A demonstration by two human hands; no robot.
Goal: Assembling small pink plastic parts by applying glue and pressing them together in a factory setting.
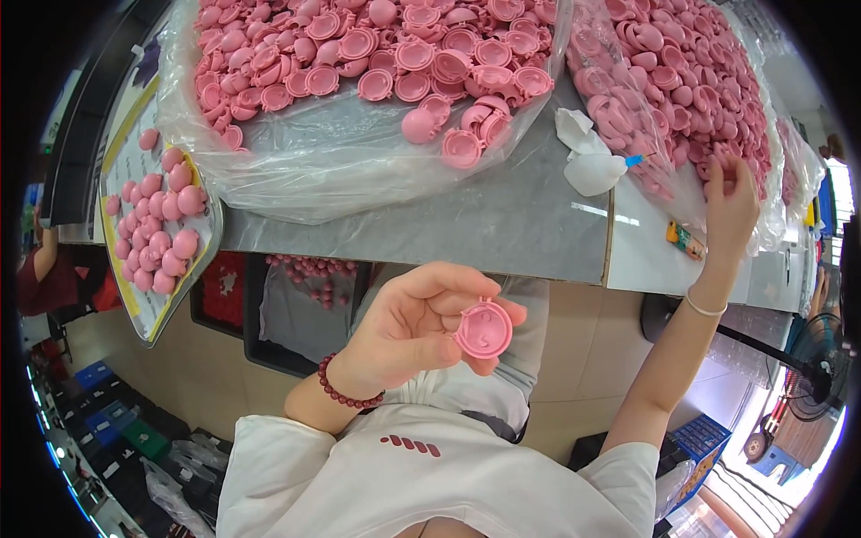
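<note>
My left hand (417, 323) is closed around the rim of a small round pink plastic shell half (485, 330), held above my lap with its hollow side facing up. Off to the right, my right hand (734, 202) reaches over the right-hand clear bag, which is heaped with pink shell halves (682, 85). Its fingers are bent together at the pile's near edge; what lies between the fingertips blends with the pink pieces. A second clear plastic bag (314, 179), straight ahead on the grey table, holds many more loose shell halves (413, 56).
A tray with a yellow border (208, 235) at the table's left edge bears several closed pink balls (160, 215). Crumpled white paper (578, 134), a white bottle with a blue tip (594, 174) and an orange-green tube (685, 240) lie between bag and right arm. Below stands a dark bin (256, 345).
</note>
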